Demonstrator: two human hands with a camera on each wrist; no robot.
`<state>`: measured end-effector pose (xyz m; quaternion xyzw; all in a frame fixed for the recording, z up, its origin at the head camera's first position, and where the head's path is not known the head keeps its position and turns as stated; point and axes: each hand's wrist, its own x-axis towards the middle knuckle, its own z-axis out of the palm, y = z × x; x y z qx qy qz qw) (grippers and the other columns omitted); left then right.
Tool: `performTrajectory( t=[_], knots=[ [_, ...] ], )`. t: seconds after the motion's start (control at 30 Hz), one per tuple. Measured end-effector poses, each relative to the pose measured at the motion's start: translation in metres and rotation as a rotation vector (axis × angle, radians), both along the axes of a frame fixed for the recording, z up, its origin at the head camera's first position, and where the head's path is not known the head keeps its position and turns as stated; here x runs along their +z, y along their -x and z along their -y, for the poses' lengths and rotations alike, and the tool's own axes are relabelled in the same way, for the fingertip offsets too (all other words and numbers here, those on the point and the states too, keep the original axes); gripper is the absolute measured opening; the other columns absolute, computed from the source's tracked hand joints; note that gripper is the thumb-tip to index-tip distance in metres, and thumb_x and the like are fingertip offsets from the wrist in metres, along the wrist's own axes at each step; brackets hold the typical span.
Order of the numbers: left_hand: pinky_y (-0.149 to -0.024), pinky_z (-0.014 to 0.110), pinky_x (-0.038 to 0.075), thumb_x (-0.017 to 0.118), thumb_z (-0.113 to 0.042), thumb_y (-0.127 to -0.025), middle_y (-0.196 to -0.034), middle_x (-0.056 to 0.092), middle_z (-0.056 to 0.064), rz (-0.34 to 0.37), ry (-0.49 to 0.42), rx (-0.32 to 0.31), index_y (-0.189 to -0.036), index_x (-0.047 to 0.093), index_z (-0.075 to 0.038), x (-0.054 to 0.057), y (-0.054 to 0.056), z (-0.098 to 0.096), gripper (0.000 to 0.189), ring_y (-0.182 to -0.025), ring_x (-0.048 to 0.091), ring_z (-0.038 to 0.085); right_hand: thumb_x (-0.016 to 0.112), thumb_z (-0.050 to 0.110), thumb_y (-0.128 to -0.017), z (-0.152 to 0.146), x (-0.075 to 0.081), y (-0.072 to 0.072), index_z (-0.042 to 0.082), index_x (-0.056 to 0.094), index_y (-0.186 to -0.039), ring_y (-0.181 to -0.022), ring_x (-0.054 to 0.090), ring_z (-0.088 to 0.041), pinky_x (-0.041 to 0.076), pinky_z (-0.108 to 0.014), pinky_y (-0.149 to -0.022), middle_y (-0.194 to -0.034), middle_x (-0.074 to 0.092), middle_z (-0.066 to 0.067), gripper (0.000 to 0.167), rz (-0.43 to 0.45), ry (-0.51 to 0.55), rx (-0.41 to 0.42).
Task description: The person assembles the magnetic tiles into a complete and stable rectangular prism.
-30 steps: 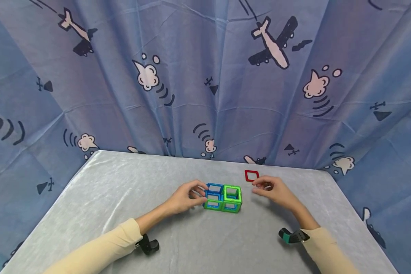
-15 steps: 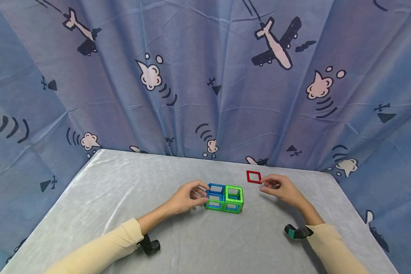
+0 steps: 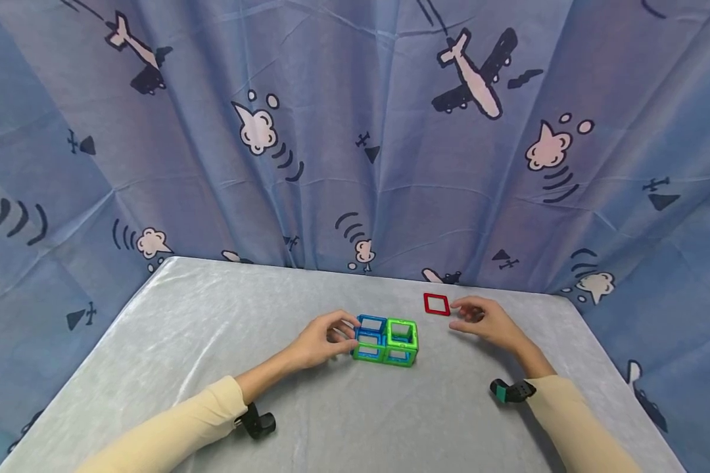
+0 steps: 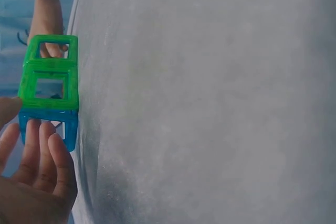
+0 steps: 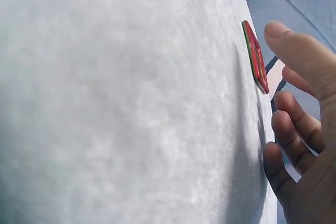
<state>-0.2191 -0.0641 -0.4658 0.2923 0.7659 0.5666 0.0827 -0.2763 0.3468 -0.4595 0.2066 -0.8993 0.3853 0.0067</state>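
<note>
A block built of blue and green magnetic tiles (image 3: 401, 345) stands on the table in the head view, its tiles open frames. My left hand (image 3: 319, 340) grips its blue left end between thumb and fingers; in the left wrist view the thumb lies at a green corner and the fingertips overlap the blue side. Further back and to the right lies a flat red square magnetic tile (image 3: 436, 304), with a green edge showing beneath it in the right wrist view. Just right of that tile is my right hand (image 3: 485, 323), fingers loosely bent and nothing held.
A pale grey cloth covers the table (image 3: 331, 420). Its back edge meets a blue curtain (image 3: 307, 144) printed with planes and clouds. Dark camera straps sit on the left wrist (image 3: 256, 422) and right wrist (image 3: 511, 391).
My right hand has drawn slightly to the right, its fingertips now a little apart from the red tile. The left hand and the tile block stay in place.
</note>
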Motion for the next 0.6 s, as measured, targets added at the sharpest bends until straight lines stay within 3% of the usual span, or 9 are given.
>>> performTrajectory(
  t=[0.27,0.6],
  knots=[
    [-0.059,0.033,0.054,0.071,-0.008,-0.097,-0.105,0.067,0.009,-0.004,0.005,0.007,-0.126,0.063,-0.001,0.002,-0.001,0.000,0.031,-0.087,0.070,0.021,0.089,0.019,-0.082,-0.001,-0.002,0.012,0.000,0.070,-0.120,-0.088,0.057,-0.029,0.048,-0.032,-0.076,-0.105,0.066,-0.016,0.047,0.031,-0.014,-0.036],
    [-0.058,0.032,0.052,0.072,-0.009,-0.097,-0.104,0.068,0.009,0.001,0.008,0.007,-0.125,0.064,-0.002,0.001,0.001,-0.001,0.030,-0.087,0.069,0.022,0.091,0.020,-0.079,0.013,-0.011,0.024,0.002,0.074,-0.112,-0.084,0.055,-0.025,0.045,-0.032,-0.073,-0.096,0.064,-0.009,0.041,-0.001,-0.036,-0.045]
  ],
)
